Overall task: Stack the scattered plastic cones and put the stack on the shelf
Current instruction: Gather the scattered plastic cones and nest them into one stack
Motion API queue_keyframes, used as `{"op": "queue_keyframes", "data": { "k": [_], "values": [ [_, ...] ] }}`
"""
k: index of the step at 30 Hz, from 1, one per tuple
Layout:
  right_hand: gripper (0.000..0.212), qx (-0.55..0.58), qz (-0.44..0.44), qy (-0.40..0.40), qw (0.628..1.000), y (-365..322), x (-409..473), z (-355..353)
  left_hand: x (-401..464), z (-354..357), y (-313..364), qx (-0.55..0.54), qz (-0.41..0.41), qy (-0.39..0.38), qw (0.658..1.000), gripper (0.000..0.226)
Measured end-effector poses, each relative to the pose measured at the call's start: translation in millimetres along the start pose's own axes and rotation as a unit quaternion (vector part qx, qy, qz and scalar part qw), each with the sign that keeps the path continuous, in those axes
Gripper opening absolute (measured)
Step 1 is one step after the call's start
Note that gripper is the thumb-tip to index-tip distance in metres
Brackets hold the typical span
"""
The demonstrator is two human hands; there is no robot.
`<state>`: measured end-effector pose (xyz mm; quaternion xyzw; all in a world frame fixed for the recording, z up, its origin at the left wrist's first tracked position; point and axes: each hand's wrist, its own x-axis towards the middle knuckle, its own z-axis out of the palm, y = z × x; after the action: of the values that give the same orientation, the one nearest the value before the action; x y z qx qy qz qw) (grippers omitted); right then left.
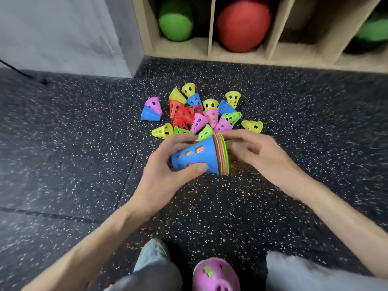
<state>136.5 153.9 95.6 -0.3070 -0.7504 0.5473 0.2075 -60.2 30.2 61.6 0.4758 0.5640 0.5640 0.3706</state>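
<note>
**Nested cone stack held sideways over loose pile**

Left hand (168, 164) grips a nested stack of perforated plastic cones (201, 157), blue one outermost; thumb curled along the near side, fingers wrapped over the far side and narrow end; stack lies on its side, narrow end to the left, wide rims to the right showing red, pink, green and yellow edges; whether it touches the ground I cannot tell; right hand (255, 149) sits at the stack's wide end, fingers loosely bent, fingertips on or just beside the upper rim; whether it pinches anything cannot be told, motion blur there; speckled black rubber floor (73, 143) under everything.

Just beyond the hands lies a pile of loose plastic cones (201, 114) in yellow, red, pink, blue and green, most tipped over and touching each other; a pink cone leaning on a blue cone (151, 111) sits slightly apart at the left; one yellow cone (253, 126) lies apart at the right.

Second nested stack with a pink cone outermost (216, 274) near the bottom edge, between the person's knees; green shows through its holes.

Pale wooden cubby shelf (210, 49) stands at the top, well apart from the cones; a green foam roller (176, 23) in one compartment, a red ball (243, 24) in the next.
</note>
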Motion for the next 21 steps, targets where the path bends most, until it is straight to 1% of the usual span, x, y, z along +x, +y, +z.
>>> {"op": "queue_keyframes", "data": {
  "k": [1, 3, 5, 6, 8, 11, 14, 18, 21],
  "values": [
    [0.032, 0.009, -0.001, -0.012, 1.000, -18.1, -8.3, -5.5, -2.4, -5.6, 17.3, 0.004, 0.010, -0.003, 1.000, 0.055],
    [0.035, 0.010, 0.004, -0.047, 0.999, -49.5, -20.6, -16.0, -5.9, -16.2, 53.2, 0.036, 0.037, -0.032, 0.998, 0.055],
    [0.047, -0.027, 0.014, -0.068, 0.997, -79.1, -26.6, -23.7, -7.5, -26.0, 94.4, 0.099, 0.066, -0.079, 0.990, 0.054],
    [0.051, -0.039, 0.008, -0.073, 0.996, -92.4, -29.1, -27.2, -6.7, -30.5, 114.1, 0.141, 0.079, -0.100, 0.982, 0.054],
    [0.049, -0.039, -0.008, -0.073, 0.997, -119.9, -36.1, -31.7, -6.7, -37.1, 155.0, 0.216, 0.100, -0.136, 0.962, 0.053],
    [0.052, -0.042, -0.017, -0.090, 0.995, -163.4, -52.2, -39.1, -10.7, -40.7, 210.6, 0.284, 0.124, -0.170, 0.936, 0.053],
    [0.058, -0.092, -0.030, -0.108, 0.989, -194.3, -70.6, -43.3, -23.3, -33.1, 230.2, 0.284, 0.145, -0.170, 0.932, 0.058],
    [0.062, -0.128, -0.049, -0.097, 0.986, -209.6, -99.2, -33.3, -47.2, -34.7, 224.2, 0.226, 0.156, -0.151, 0.950, 0.069],
    [0.059, -0.141, -0.060, -0.086, 0.984, -204.6, -114.2, -14.9, -60.9, -38.8, 225.4, 0.195, 0.159, -0.143, 0.957, 0.065]
  ]
}}
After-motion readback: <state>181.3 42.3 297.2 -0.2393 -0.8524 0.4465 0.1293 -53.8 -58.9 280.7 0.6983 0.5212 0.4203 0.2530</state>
